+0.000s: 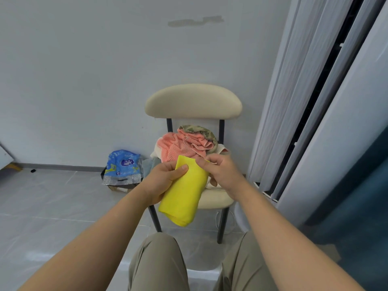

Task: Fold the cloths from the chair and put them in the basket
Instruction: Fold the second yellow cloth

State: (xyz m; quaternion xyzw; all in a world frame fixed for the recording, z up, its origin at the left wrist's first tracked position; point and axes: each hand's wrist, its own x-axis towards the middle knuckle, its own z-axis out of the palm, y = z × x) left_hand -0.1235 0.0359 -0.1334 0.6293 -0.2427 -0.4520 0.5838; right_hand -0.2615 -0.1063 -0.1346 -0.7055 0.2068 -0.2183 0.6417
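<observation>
Holding a folded yellow cloth (pixel 183 192) in front of the chair (pixel 194 101), a seated person grips its left edge with the left hand (pixel 162 181), thumb pressed on top, while the right hand (pixel 220 171) pinches its upper right corner. Behind the cloth, a pink cloth (pixel 182 147) and a camouflage one (pixel 201 131) lie heaped on the chair's seat. A blue bag (pixel 122 166) sits on the floor left of the chair.

Nothing legible from where I'm looking: the crinkled blue plastic package (pixel 123 164), left of centre in the frame, carries a purple oval logo and small print, all too blurred for me to read.
</observation>
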